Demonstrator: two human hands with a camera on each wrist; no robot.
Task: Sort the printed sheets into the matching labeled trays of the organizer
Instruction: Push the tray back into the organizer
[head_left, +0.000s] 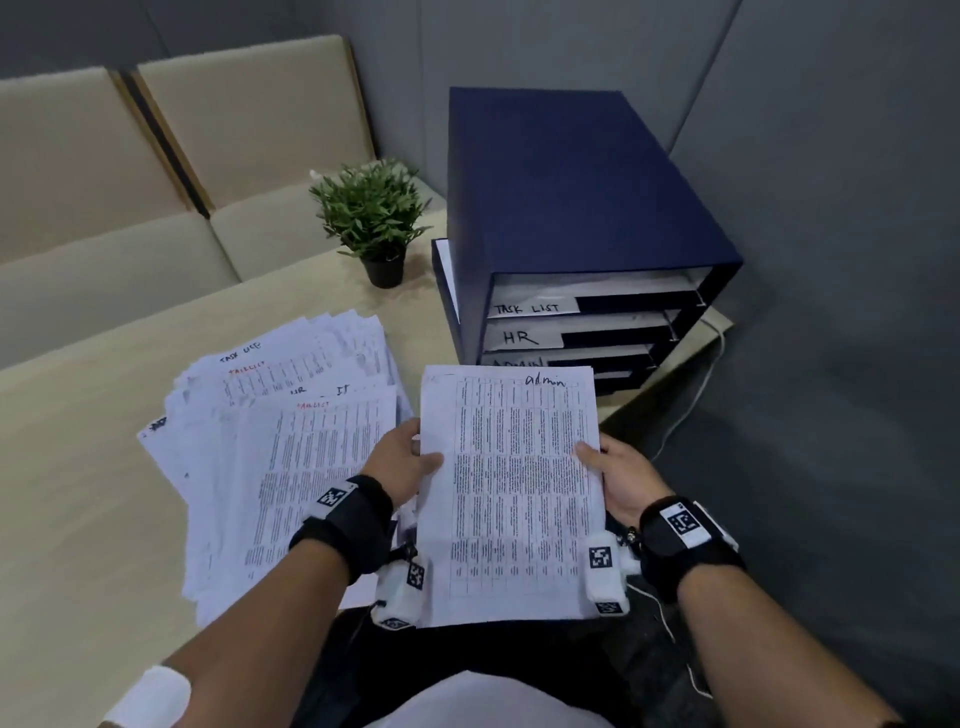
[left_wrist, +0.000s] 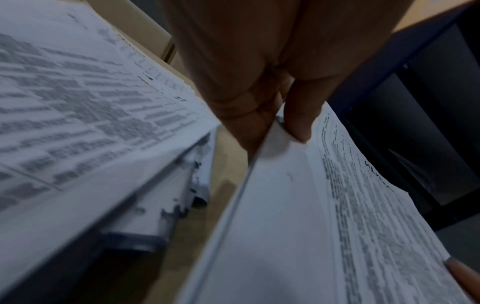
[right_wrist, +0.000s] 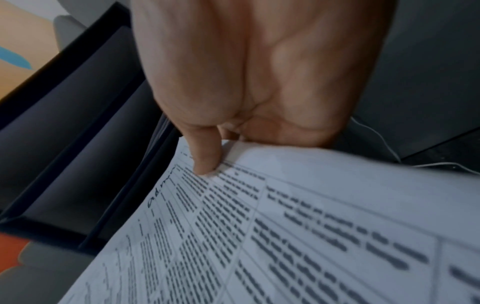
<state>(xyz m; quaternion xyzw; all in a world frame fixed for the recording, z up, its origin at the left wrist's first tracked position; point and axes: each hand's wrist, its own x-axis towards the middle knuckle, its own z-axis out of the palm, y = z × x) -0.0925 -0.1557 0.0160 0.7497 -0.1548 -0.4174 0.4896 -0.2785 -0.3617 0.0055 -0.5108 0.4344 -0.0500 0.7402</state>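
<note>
I hold up a printed sheet (head_left: 511, 493) with "admin" handwritten at its top right. My left hand (head_left: 410, 460) pinches its left edge, thumb on the front, as the left wrist view shows on the sheet (left_wrist: 298, 205). My right hand (head_left: 613, 475) pinches the right edge, thumb on the sheet (right_wrist: 311, 226). The dark blue organizer (head_left: 571, 218) stands just beyond the sheet, with trays labeled TASK LIST (head_left: 530, 309), HR (head_left: 519, 339) and ADMIN (head_left: 514, 361); the sheet hides its lowest part. A spread pile of printed sheets (head_left: 280, 431) lies on the table to the left.
A small potted plant (head_left: 371, 223) stands on the beige table (head_left: 78, 493) left of the organizer. Beige seat cushions (head_left: 130, 208) run behind the table. A grey wall (head_left: 831, 260) and a thin white cable (head_left: 691, 410) are on the right.
</note>
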